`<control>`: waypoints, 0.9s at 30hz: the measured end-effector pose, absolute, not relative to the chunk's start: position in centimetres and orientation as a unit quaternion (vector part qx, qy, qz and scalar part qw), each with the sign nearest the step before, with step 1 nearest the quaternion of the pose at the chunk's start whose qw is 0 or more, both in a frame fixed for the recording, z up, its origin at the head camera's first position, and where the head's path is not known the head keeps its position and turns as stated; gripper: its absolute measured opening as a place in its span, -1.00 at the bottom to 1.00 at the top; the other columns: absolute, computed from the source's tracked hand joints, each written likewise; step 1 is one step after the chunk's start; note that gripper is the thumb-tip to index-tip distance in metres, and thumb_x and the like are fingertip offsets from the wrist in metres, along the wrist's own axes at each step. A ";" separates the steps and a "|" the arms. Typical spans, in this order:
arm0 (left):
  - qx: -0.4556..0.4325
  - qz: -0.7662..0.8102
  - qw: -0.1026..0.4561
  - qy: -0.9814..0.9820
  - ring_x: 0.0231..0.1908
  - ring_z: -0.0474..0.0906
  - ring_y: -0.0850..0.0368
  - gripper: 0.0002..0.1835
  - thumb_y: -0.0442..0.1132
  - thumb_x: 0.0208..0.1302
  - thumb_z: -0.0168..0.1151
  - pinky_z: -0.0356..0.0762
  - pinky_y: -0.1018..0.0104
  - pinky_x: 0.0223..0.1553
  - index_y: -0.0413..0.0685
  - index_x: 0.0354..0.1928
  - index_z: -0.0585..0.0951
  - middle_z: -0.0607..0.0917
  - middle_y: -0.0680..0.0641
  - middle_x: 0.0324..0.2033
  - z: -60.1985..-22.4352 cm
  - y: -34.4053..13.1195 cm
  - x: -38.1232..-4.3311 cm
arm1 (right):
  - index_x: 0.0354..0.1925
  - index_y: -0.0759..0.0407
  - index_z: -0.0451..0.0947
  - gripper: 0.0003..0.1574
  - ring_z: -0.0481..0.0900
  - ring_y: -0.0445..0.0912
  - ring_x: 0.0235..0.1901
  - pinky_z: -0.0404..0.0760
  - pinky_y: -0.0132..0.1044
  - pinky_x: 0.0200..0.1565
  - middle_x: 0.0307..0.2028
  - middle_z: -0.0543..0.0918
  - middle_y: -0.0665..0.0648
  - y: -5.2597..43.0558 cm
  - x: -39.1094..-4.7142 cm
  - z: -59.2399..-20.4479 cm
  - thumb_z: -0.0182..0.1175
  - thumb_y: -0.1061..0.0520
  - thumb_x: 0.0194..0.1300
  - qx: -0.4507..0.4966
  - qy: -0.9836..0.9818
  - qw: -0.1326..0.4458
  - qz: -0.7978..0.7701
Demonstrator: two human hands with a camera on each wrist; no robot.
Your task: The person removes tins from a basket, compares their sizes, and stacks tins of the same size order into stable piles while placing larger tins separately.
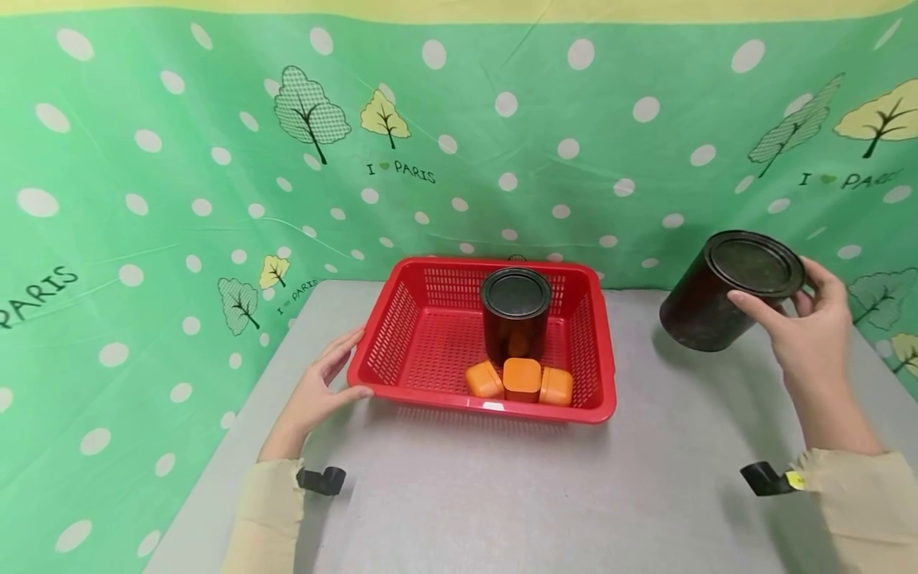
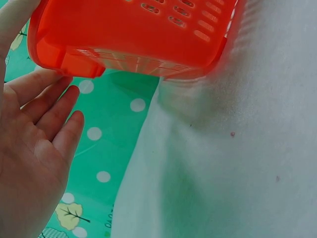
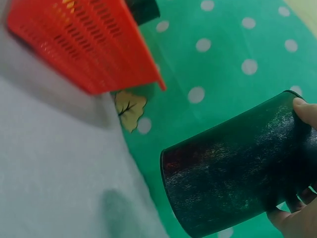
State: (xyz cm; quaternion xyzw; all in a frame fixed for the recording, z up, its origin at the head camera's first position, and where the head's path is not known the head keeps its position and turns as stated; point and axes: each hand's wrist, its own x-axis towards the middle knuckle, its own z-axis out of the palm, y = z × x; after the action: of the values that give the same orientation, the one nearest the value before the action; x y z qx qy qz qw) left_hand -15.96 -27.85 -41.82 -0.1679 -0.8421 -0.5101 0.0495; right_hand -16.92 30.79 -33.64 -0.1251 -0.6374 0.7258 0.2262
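Note:
In the head view, a red plastic basket [image 1: 398, 396] holds one upright black can [image 1: 516, 307] and several small orange containers [image 1: 522, 376] along its near side. My left hand [image 1: 319, 399] is at the basket's left near corner, thumb by the front rim and fingers along the side. The left wrist view shows these fingers [image 2: 58, 111] nearly straight against the red rim. My right hand [image 1: 814, 339] grips a second black can [image 1: 706, 307] near its lidded top, thumb on one side and fingers on the other. That can tilts above the table, right of the basket.
Beneath everything is a light grey table [image 1: 459, 494]. A green dotted cloth [image 1: 502, 143] with printed trees hangs behind and to the left of it. A small black camera [image 1: 323, 481] is strapped to the left wrist, and another camera [image 1: 767, 478] to the right.

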 end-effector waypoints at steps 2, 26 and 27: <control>-0.168 -0.510 0.050 -0.842 0.51 0.13 0.26 -0.05 -0.40 0.02 0.52 0.14 0.75 0.39 0.01 0.49 0.30 0.24 -0.09 0.52 -41.8 -27.8 -16.0 | 0.45 -0.07 0.11 0.10 0.33 -0.35 0.29 0.47 -0.71 0.18 0.29 0.28 -0.21 31.1 -17.2 -34.1 0.43 0.36 0.10 -0.145 -0.648 0.220 0.715; -0.166 -0.518 0.044 -0.838 0.50 0.11 0.36 -0.06 -0.40 0.04 0.51 0.14 0.75 0.40 0.00 0.49 0.30 0.25 -0.09 0.52 -41.8 -27.8 -15.9 | 0.50 -0.14 0.02 0.17 0.07 -0.32 0.50 0.35 -0.73 0.29 0.33 0.17 -0.28 32.8 -18.5 -38.4 0.45 0.30 0.12 -0.179 -0.674 0.193 0.690; -0.164 -0.519 0.043 -0.838 0.50 0.11 0.33 -0.06 -0.39 0.04 0.52 0.14 0.75 0.40 0.00 0.49 0.30 0.25 -0.07 0.52 -41.7 -27.8 -15.8 | 0.50 -0.14 0.00 0.17 0.04 -0.32 0.52 0.32 -0.72 0.32 0.35 0.15 -0.28 32.8 -18.5 -38.5 0.44 0.28 0.13 -0.182 -0.679 0.190 0.686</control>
State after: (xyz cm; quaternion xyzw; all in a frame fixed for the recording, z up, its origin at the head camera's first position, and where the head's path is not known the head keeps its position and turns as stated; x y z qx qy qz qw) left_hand -15.84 -27.81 -41.73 -0.1644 -0.8377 -0.5190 0.0430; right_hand -18.47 32.80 -38.46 -0.1817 -0.6789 0.6857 0.1895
